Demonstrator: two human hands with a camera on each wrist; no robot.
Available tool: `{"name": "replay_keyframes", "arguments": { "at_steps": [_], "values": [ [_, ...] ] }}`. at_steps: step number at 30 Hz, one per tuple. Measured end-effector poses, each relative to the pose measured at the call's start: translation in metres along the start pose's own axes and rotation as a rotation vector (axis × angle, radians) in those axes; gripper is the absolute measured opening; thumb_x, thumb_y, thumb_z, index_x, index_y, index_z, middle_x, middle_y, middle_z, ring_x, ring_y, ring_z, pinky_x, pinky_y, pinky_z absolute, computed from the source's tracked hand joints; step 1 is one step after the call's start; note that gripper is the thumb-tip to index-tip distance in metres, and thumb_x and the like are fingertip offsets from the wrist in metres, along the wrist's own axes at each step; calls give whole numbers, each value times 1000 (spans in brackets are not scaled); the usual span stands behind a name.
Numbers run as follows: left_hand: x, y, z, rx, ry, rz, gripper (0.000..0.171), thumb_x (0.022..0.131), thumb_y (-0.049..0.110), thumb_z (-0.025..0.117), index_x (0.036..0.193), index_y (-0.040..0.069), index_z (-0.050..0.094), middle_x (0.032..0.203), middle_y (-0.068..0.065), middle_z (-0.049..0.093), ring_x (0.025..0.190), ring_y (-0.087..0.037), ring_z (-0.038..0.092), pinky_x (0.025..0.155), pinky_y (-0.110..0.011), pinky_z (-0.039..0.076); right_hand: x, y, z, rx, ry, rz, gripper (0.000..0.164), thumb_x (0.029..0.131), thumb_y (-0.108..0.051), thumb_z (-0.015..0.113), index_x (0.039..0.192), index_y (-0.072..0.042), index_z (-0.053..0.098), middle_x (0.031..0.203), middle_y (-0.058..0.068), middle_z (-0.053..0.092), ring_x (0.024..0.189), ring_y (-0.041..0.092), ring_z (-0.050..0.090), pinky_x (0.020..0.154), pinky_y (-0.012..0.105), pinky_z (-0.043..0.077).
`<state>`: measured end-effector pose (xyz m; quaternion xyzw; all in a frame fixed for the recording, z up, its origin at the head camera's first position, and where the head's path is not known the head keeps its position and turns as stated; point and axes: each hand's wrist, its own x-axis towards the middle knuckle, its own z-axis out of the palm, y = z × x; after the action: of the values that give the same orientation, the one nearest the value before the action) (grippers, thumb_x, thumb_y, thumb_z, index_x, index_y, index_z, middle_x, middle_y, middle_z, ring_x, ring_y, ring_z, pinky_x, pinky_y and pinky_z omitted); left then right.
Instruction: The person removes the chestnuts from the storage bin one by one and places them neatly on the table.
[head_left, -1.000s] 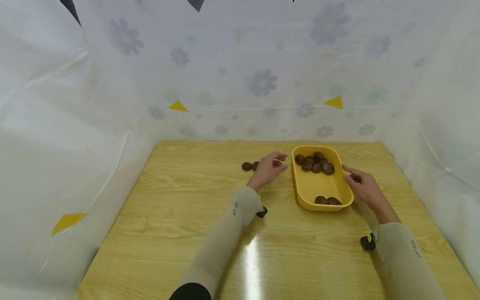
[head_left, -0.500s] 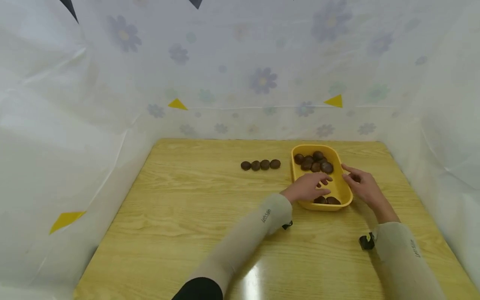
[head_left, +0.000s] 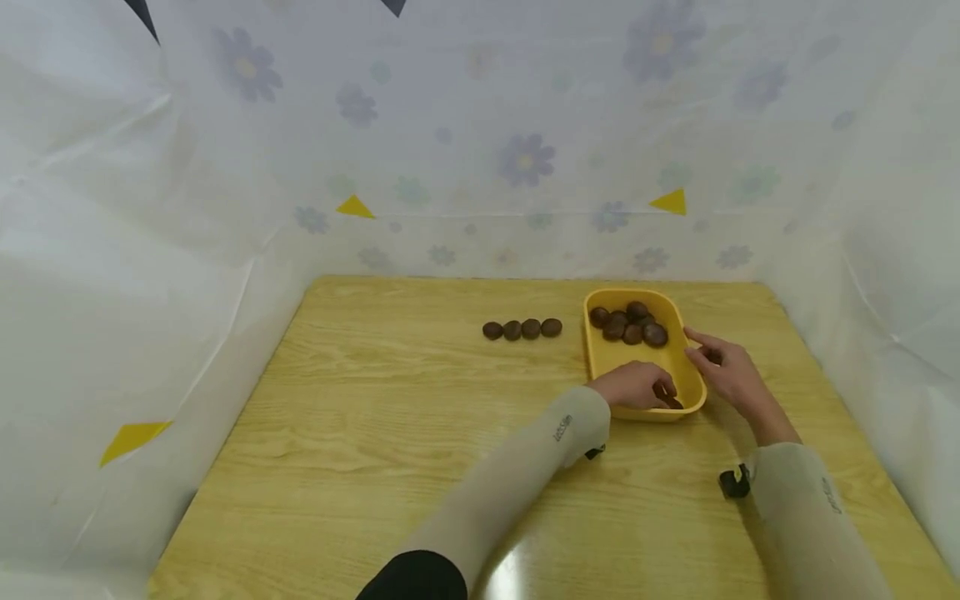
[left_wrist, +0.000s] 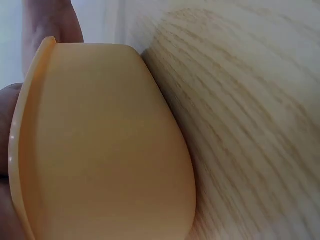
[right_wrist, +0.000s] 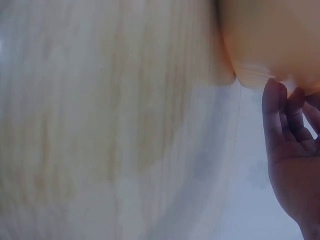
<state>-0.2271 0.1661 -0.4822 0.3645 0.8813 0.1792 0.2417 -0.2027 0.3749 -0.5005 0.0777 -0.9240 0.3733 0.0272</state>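
Note:
A yellow plastic tray [head_left: 591, 358] stands on the right half of the table, with several dark brown chestnuts [head_left: 633, 325] bunched at its far end. My left hand [head_left: 630, 386] reaches over the near left rim, fingers bent down and pinching a chestnut [head_left: 672, 403] near the front wall; the fingers partly cover it. At the tray's right side, my right hand [head_left: 731, 379] holds the rim with thumb and forefinger. In the right wrist view the fingers [right_wrist: 272, 110] of that hand meet the tray's outer wall [right_wrist: 270, 40].
A short row of chestnuts [head_left: 521, 329] lies on the wooden table [head_left: 360, 400] left of the tray. White flower-print sheeting [head_left: 465, 167] stands behind the table and along both sides.
My left hand has left the chestnut row, moved right and toward me, and dipped into the front of the tray, fingers closing at a chestnut. The right hand stays at the rim.

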Motion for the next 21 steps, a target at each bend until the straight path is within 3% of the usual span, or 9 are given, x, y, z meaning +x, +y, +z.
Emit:
{"name": "replay_keyframes", "arguments": {
  "at_steps": [4, 13, 21],
  "values": [
    [1, -2, 1, -23, -4, 18, 23, 103, 29, 68, 125, 25, 71, 119, 15, 70, 102, 3, 63, 88, -11, 48, 0, 0, 1, -5, 0, 2, 53, 112, -31, 49, 156, -3, 43, 106, 24, 67, 72, 7, 52, 57, 26, 43],
    [-4, -2, 1, -54, 54, 29, 20, 101, 29, 69, 121, 23, 68, 117, 13, 70, 97, 2, 62, 81, -12, 47, -1, 1, 1, 8, -1, 8, 54, 112, -31, 49, 157, -3, 42, 106, 24, 67, 72, 7, 52, 56, 25, 43],
    [-8, -4, 1, -32, 120, 106, 22, 99, 32, 71, 119, 21, 69, 114, 11, 69, 95, 2, 62, 79, -10, 47, -1, -1, 0, 3, -1, 0, 54, 112, -32, 49, 157, -3, 42, 106, 24, 67, 74, 7, 52, 57, 27, 43]
  ]
}}
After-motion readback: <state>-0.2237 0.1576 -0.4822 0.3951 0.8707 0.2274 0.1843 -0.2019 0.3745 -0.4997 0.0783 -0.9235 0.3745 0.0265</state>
